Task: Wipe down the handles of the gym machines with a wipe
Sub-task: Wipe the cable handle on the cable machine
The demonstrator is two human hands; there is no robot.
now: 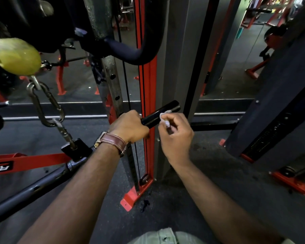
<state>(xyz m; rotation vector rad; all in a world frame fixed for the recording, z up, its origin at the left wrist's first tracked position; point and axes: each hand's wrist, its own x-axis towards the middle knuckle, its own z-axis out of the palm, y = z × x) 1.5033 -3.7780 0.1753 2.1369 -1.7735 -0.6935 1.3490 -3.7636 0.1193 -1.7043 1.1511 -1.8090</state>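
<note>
We find the left hand (128, 126) gripping the glossy black cylindrical machine handle (161, 114) to steady it, while the right hand (174, 136) fingers (167, 119) pinch the small white wipe (164, 118) against its underside.

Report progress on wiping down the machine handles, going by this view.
Done: nothing can be confirmed; no surface looks visibly wiped. In hand: the left hand grips the near end of the black handle while the right hand pinches a white wipe against its middle. Left: the handle's far end, the part under the left hand, the long black bar at lower left, and other machines behind.
</note>
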